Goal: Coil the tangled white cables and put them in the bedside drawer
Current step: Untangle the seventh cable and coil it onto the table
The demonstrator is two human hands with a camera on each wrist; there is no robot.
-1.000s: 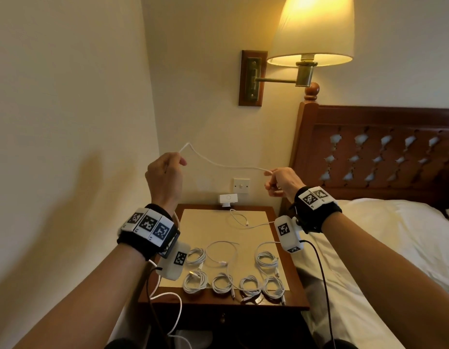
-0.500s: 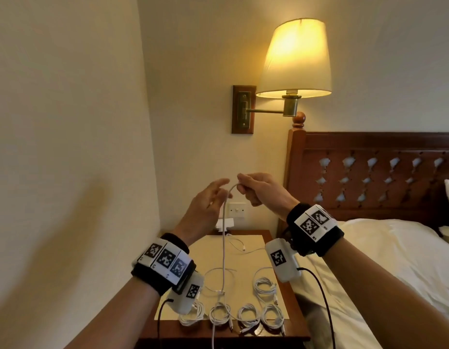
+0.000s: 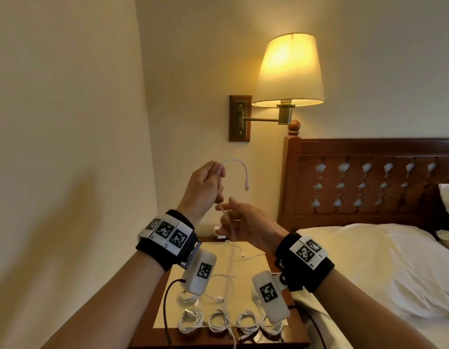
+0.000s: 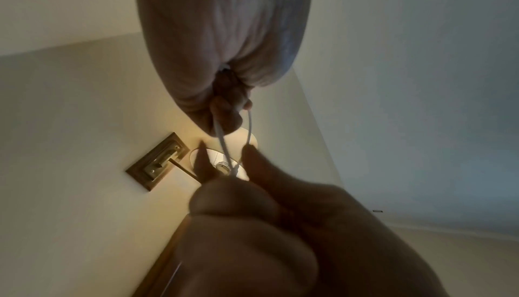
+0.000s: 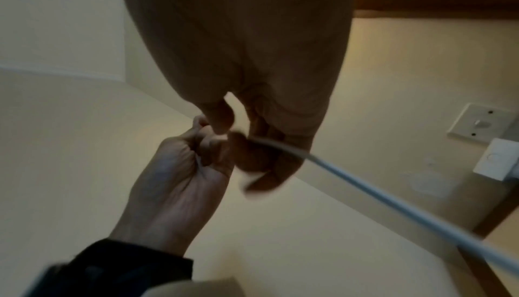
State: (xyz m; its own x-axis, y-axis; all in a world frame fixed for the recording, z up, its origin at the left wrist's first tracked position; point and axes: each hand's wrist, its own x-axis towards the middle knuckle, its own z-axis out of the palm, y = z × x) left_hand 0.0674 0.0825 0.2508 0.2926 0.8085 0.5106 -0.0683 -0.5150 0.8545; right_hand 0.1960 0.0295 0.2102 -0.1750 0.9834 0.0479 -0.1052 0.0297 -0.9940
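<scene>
I hold my left hand (image 3: pixel 203 187) raised, fingers curled tight around the white cable (image 3: pixel 237 164), whose plug end arcs over to the right of it. Just below, my right hand (image 3: pixel 243 222) pinches the same cable, which hangs down to the tabletop (image 3: pixel 243 280) under both hands, where coiled cables (image 3: pixel 219 321) lie.

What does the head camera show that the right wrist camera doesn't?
Only the head view shows the coiled white cables lying on the wooden bedside table, the lit wall lamp with its cream shade, and the cable's free plug end arching over the left hand. Only the right wrist view shows the white wall switch plate and white plug adapter. Both show the left hand gripping the thin white cable and the right hand pinching it.
</scene>
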